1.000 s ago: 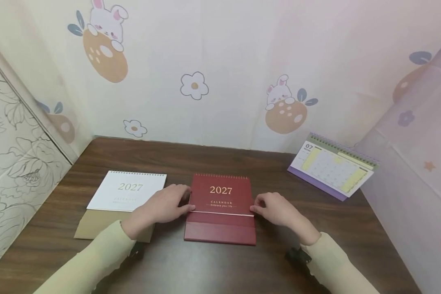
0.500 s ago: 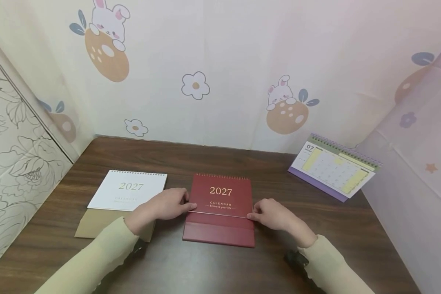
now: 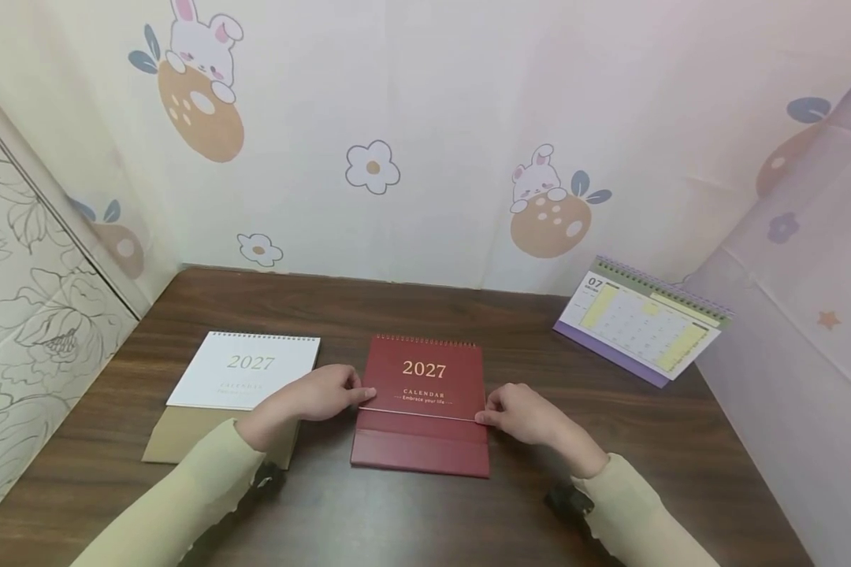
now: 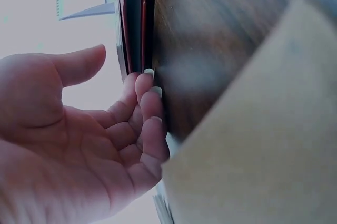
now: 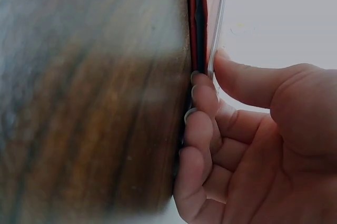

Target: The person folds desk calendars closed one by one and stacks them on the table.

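A red 2027 desk calendar [image 3: 425, 378] rests on the table, its spiral binding at the far edge and its red base [image 3: 420, 454] showing in front. My left hand [image 3: 328, 391] is at its left edge; in the left wrist view the bent fingertips [image 4: 152, 100] touch the edge, while the thumb stands slightly apart above the cover. At the lower right edge, my right hand [image 3: 525, 413] pinches the calendar. In the right wrist view its thumb [image 5: 253, 79] lies against the page edges, with the fingers curled by the base.
To the left lies a white 2027 desk calendar [image 3: 244, 362] with a tan base [image 3: 184, 431], partly behind my left forearm. A purple-based calendar [image 3: 641, 319] stands angled at the back right. A patterned curtain [image 3: 440, 94] borders the brown table [image 3: 369, 520].
The red calendar has shifted slightly left and toward me. My right hand has come nearer and a little left; my left thumb now reaches over the cover.
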{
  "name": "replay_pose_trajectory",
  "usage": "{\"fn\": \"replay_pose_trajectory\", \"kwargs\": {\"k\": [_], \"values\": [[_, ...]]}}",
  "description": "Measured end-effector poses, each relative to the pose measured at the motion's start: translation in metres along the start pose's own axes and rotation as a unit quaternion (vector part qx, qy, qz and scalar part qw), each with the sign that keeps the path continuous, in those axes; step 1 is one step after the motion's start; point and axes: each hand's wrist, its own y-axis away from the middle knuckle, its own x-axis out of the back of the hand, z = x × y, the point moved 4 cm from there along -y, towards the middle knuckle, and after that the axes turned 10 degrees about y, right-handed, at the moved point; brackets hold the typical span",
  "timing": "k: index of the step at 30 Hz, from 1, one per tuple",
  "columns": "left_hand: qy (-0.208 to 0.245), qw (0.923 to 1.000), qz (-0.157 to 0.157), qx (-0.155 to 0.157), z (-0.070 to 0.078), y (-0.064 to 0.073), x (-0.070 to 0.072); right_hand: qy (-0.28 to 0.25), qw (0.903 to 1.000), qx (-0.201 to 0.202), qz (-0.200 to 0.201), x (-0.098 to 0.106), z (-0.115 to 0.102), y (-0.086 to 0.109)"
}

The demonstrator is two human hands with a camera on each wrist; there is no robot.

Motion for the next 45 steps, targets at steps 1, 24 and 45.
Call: {"fn": "replay_pose_trajectory", "kwargs": {"k": [1,24,45], "values": [[0.009,1.0000,-0.001,0.000,-0.001,0.000,0.000,-0.001,1.0000,0.001,0.000,0.000,0.000,0.000],[0.126,0.9915,0.010,-0.030,-0.018,0.006,0.003,-0.104,0.9924,0.044,-0.048,0.005,-0.001,0.009],[0.136,0.9881,0.049,-0.053,-0.025,0.014,0.022,-0.179,0.9817,0.063,-0.016,-0.001,-0.005,0.000]]}}
